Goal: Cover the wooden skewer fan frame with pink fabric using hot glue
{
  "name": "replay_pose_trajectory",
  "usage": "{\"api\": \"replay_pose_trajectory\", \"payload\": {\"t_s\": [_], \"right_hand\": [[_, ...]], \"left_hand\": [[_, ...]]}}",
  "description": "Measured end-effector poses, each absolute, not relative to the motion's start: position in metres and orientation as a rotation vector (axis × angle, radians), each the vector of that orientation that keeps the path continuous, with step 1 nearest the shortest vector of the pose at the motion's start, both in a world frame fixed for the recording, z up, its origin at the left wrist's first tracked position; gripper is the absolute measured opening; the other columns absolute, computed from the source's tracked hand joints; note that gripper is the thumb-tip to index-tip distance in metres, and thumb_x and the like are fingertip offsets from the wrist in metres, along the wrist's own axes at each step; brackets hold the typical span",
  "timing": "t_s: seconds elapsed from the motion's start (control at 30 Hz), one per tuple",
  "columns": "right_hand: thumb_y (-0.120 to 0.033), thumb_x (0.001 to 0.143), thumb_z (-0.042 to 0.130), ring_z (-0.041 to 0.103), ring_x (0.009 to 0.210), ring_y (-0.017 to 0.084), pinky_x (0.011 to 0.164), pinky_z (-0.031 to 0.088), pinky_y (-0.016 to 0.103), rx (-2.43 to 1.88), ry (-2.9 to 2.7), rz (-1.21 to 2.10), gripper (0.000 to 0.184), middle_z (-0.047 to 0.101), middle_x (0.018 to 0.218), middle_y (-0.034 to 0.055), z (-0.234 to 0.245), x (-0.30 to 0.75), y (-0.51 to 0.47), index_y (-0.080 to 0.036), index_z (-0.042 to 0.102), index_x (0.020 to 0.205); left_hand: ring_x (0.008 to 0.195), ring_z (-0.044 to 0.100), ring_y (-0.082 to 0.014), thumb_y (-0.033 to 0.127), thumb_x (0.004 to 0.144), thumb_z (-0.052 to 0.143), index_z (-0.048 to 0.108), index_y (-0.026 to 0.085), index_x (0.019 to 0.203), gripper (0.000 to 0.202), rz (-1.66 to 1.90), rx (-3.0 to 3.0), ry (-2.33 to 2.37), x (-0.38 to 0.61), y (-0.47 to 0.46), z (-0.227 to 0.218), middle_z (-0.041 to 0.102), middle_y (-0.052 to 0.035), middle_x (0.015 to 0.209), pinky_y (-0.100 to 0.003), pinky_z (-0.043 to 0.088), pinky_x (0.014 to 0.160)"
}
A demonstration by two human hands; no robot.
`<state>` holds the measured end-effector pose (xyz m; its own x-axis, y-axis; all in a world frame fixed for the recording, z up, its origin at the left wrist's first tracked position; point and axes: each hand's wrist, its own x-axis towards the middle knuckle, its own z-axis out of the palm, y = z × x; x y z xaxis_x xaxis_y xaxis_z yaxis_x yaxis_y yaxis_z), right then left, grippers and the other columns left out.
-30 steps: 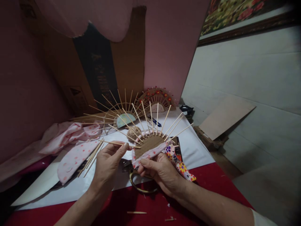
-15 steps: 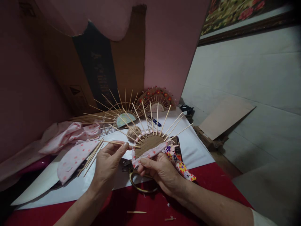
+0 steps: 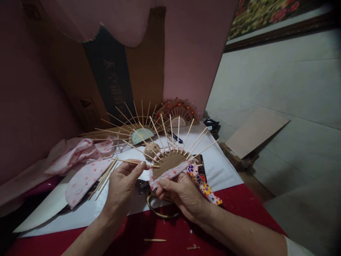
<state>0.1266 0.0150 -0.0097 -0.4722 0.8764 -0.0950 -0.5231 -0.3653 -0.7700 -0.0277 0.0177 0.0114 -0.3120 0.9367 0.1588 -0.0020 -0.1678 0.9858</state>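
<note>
My left hand (image 3: 124, 185) pinches a thin wooden stick (image 3: 117, 160), whose right end lies over the left edge of a cardboard half-disc (image 3: 170, 163). Pink spotted fabric (image 3: 173, 172) is folded over the half-disc's rim. Several sticks fan out from its curved upper edge. My right hand (image 3: 183, 193) is closed on its lower straight edge, thumb in front on the fabric and most fingers hidden behind. Below the half-disc, a scissors handle (image 3: 162, 214) shows. Flower-print fabric (image 3: 206, 190) hangs to the right of my right hand.
Left of my hands lie loose sticks (image 3: 102, 181) and a spotted fabric-covered piece (image 3: 85, 181). Behind stand a ball of twine (image 3: 151, 150), a stick fan with a green centre (image 3: 142, 135), a finished-looking brown fan (image 3: 178, 106) and blue snips (image 3: 176, 138). A short stick (image 3: 155, 240) lies on red cloth (image 3: 128, 245).
</note>
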Motion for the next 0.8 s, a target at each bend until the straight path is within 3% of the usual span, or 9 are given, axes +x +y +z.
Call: {"api": "replay_pose_trajectory", "payload": {"t_s": [0.6, 0.8], "right_hand": [[-0.025, 0.066, 0.075, 0.059, 0.056, 0.008, 0.057, 0.048, 0.018, -0.663, -0.881, 1.94, 0.017, 0.066, 0.062, 0.0034, -0.0049, 0.1254, 0.0126, -0.01, 0.068, 0.064], [-0.025, 0.065, 0.076, 0.058, 0.054, 0.008, 0.056, 0.046, 0.019, -0.659, -0.884, 1.935, 0.017, 0.065, 0.059, 0.0028, -0.0006, 0.124, 0.0115, -0.011, 0.067, 0.062]], "left_hand": [[0.065, 0.059, -0.0111, 0.027, 0.069, 0.071, 0.065, 0.018, 0.067, 0.011, 1.61, 1.108, 1.29, -0.0272, 0.0133, 0.0159, 0.068, 0.0013, 0.065, -0.022, 0.043, 0.067], [0.071, 0.06, -0.0134, 0.031, 0.07, 0.07, 0.068, 0.018, 0.072, 0.013, 1.62, 1.087, 1.287, -0.0279, 0.0119, 0.0142, 0.068, -0.0006, 0.072, -0.025, 0.043, 0.073]]}}
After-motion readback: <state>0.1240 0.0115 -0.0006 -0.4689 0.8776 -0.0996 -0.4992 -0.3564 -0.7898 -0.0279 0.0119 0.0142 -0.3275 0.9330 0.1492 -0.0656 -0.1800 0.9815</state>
